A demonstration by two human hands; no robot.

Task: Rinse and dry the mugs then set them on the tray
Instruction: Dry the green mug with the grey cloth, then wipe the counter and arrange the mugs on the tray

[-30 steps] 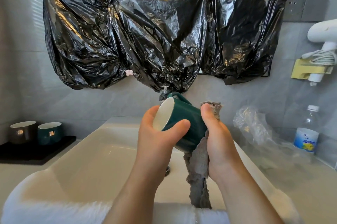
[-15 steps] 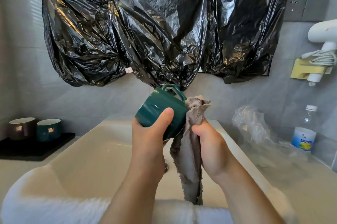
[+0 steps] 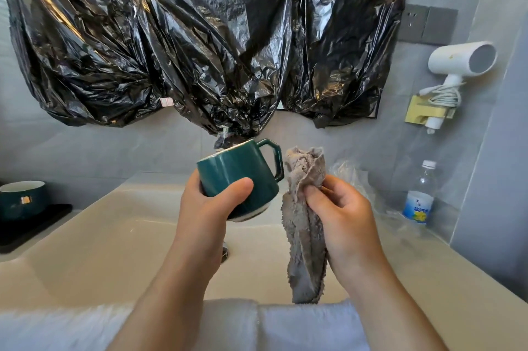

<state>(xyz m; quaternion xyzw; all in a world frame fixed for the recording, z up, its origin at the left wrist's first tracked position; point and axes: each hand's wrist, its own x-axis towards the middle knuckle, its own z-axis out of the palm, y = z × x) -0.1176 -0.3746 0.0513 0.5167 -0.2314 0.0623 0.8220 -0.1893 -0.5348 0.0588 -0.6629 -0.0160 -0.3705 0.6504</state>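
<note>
**While we hold a green mug [image 3: 240, 173] above the sink [image 3: 114, 230], the cloth [image 3: 305, 236] hangs beside it**

As we look from the left, a black tray [image 3: 34, 225] lies on the counter [image 3: 445, 279] at the edge of the view, and on it stands a second mug [image 3: 21, 199], upright. Above the middle of the sink our left hand [image 3: 208, 213] grasps the green mug: the thumb lies across the side toward us and the other fingers are hidden behind it. This mug is in the air, tilted, its rim to the left and its pale base down to the right; the handle points up and right. Just beside the handle is the top of the grey cloth; whether they touch we cannot tell. Our right hand [image 3: 343, 222] is clenched around the cloth near its upper part, and the rest hangs down toward the near rim of the sink. Further right a clear plastic bag [image 3: 351, 179] lies on the counter, a water bottle [image 3: 418, 196] stands near the wall [image 3: 357, 145], and a white hair dryer [image 3: 460, 62] hangs above it
</note>
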